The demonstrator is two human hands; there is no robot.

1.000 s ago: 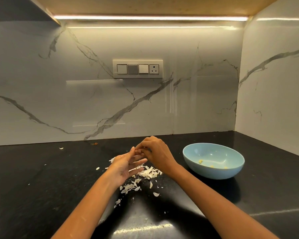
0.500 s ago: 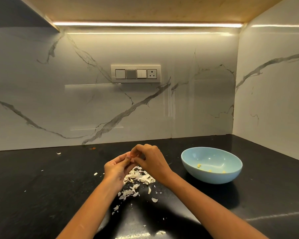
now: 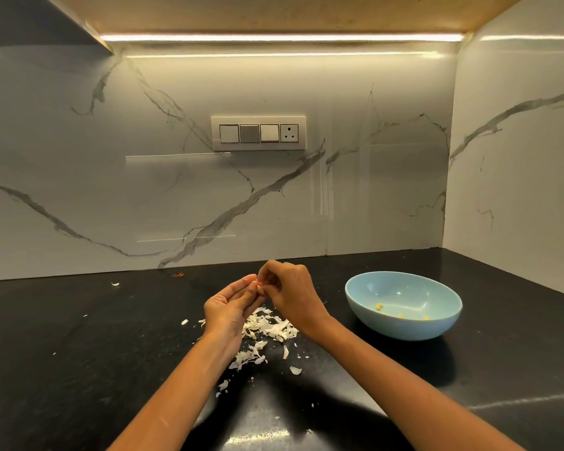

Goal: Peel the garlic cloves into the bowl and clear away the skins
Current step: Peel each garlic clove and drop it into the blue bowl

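Counter (image 3: pixel 79 353): black stone, spanning the frame.
Bowl (image 3: pixel 365 296): pale blue, at 3 o'clock of the hands.
Skins (image 3: pixel 267 327): heaped at 6 o'clock, beneath the hands.
Left hand (image 3: pixel 228 304): palm-up, fingers pinching the clove.
Right hand (image 3: pixel 290 288): curled, pinching the same clove (image 3: pixel 259 284).

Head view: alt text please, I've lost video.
Both hands, left hand and right hand, pinch a garlic clove above a pile of skins on the black counter. A blue bowl holding small yellowish bits stands to the right.
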